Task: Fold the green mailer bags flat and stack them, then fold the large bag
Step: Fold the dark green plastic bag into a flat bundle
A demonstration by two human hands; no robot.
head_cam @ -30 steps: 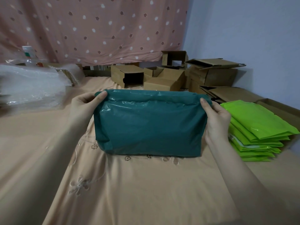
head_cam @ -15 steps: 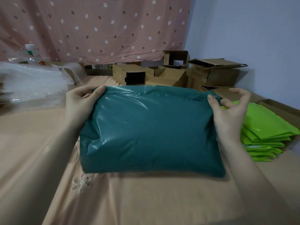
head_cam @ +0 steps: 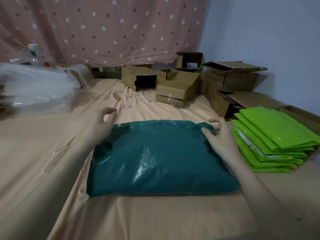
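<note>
A large dark teal bag (head_cam: pixel 159 158) lies flat on the peach bedsheet (head_cam: pixel 43 153) in front of me, its folded top edge at the far side. My left hand (head_cam: pixel 102 122) hovers at the bag's far left corner, fingers apart, holding nothing. My right hand (head_cam: pixel 220 137) rests on the bag's far right corner with fingers spread, pressing rather than gripping. To the right, a stack of several bright green mailer bags (head_cam: pixel 273 137) lies flat.
Several open brown cardboard boxes (head_cam: pixel 180 87) crowd the far side and right corner. A pile of clear bubble wrap (head_cam: pixel 36 89) and a plastic bottle (head_cam: pixel 34 54) sit at the left. A dotted pink curtain (head_cam: pixel 103 26) hangs behind.
The teal bag was held up by both hands at its top corners; it has come down flat onto the sheet. Both hands have released it, the left lifting clear.
</note>
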